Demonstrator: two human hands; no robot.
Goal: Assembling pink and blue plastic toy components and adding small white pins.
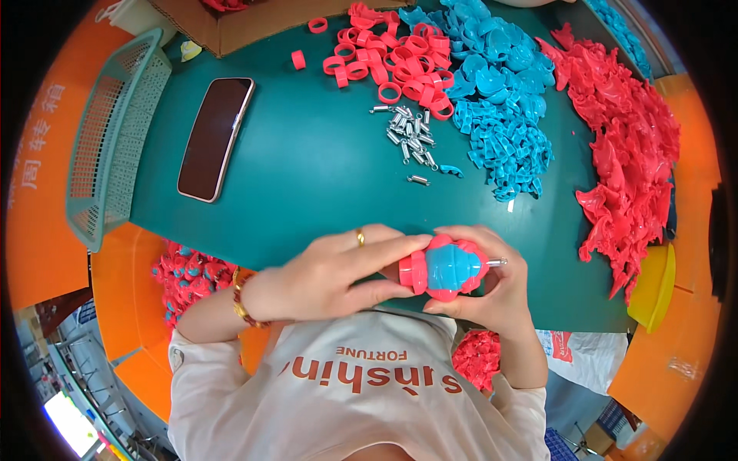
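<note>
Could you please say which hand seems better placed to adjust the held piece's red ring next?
Probably the left hand: its fingertips are at the red ring, while the right hand holds the red-and-blue piece near its metal rod.

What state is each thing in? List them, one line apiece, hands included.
Toy: held in both hands
Left hand: gripping the toy's ring end
Right hand: curled around its other end
Phone: lying face up, screen dark
Springs: loose, scattered
Red rings: loose, piled
Blue pieces: heaped
Red pieces: heaped
</note>
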